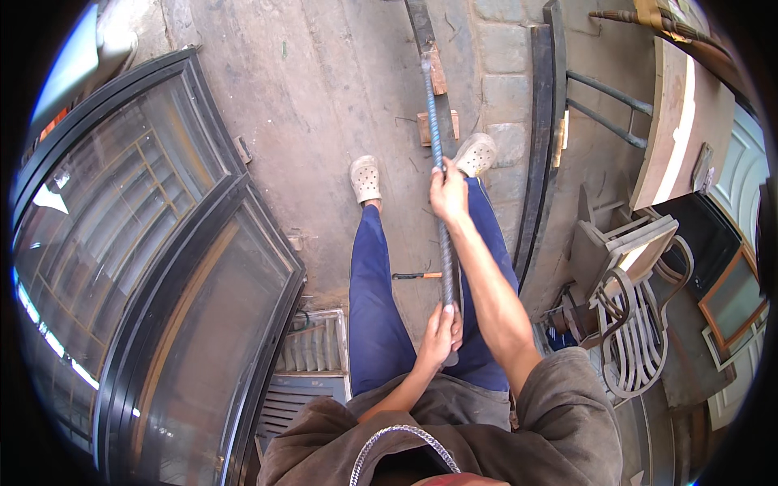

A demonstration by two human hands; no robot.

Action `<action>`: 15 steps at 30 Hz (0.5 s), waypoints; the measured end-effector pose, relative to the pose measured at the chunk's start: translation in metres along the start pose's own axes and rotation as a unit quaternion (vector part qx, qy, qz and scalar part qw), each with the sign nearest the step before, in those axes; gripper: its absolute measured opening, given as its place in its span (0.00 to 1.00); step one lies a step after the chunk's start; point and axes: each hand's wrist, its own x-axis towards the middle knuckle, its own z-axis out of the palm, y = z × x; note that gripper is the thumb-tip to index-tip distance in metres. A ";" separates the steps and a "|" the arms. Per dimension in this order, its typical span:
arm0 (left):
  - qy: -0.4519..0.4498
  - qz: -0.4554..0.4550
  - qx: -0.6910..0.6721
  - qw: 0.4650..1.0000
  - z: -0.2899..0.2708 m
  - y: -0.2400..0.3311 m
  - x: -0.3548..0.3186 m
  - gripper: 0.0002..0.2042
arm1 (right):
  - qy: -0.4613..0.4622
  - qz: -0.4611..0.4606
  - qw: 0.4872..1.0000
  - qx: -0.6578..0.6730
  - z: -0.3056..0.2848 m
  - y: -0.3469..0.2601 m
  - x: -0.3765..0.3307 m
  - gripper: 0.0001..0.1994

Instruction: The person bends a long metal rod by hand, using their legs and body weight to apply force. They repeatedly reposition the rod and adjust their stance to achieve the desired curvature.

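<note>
Head view: you hold the rebar [438,154] upright-slanted over the floor [324,105], right hand [448,194] clamped mid-bar, left hand [440,330] gripping its near end. It could slip onto your shoe [475,153].

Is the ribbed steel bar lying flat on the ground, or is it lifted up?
Lifted. Both hands grip the ribbed steel bar: the right hand further along, the left hand at the near end. Whether its far tip touches anything, I cannot tell.
</note>
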 end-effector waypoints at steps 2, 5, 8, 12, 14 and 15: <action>-0.026 -0.002 -0.058 0.998 0.014 0.002 0.009 0.13 | -0.040 0.041 0.998 0.002 -0.016 -0.008 0.015 0.21; -0.032 0.008 -0.059 0.998 0.034 0.005 0.025 0.14 | -0.007 0.004 1.000 -0.022 -0.025 -0.002 0.035 0.21; -0.014 0.000 -0.062 0.998 0.049 0.005 0.040 0.13 | -0.008 0.003 1.000 -0.025 -0.026 0.006 0.054 0.20; -0.002 0.009 -0.016 1.000 0.052 0.002 0.059 0.13 | -0.001 -0.011 1.000 -0.010 -0.020 0.020 0.064 0.20; 0.001 0.024 0.014 1.000 0.045 -0.011 0.071 0.13 | -0.019 -0.012 1.000 -0.008 -0.019 0.015 0.057 0.21; 0.012 0.039 0.042 0.998 0.040 -0.021 0.077 0.14 | -0.019 -0.011 1.000 -0.002 -0.019 0.019 0.054 0.21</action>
